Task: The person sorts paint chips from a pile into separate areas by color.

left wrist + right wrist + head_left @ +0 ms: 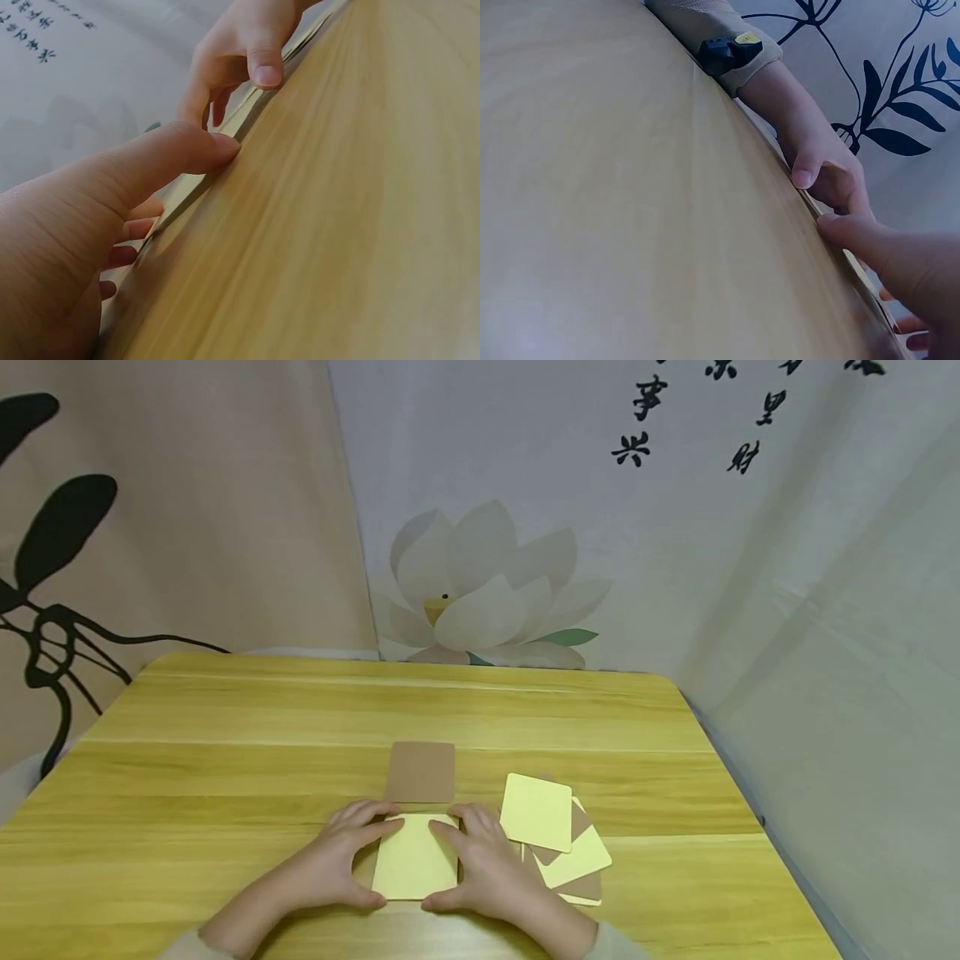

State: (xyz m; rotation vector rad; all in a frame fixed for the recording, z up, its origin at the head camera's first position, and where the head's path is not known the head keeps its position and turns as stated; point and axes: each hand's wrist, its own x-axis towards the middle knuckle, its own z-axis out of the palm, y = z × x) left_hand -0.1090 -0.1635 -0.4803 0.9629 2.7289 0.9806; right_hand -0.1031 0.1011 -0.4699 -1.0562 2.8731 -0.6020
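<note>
A pale yellow square card [417,860] with rounded corners lies between both hands near the table's front. My left hand [337,853] holds its left side, thumb at the near corner and fingers at the far one. On the opposite side my right hand [491,870] grips it the same way. Both wrist views show the card almost edge-on, with the left thumb [221,150] and the right thumb [832,225] against its near edge. Just beyond it a brown square card [422,772] lies flat. Whether anything lies beneath the yellow card is hidden.
To the right of my right hand is a loose, fanned pile of yellow and brown cards [536,812]. The wooden table [300,718] ends at a pale curtain [480,460] printed with a lotus and black characters.
</note>
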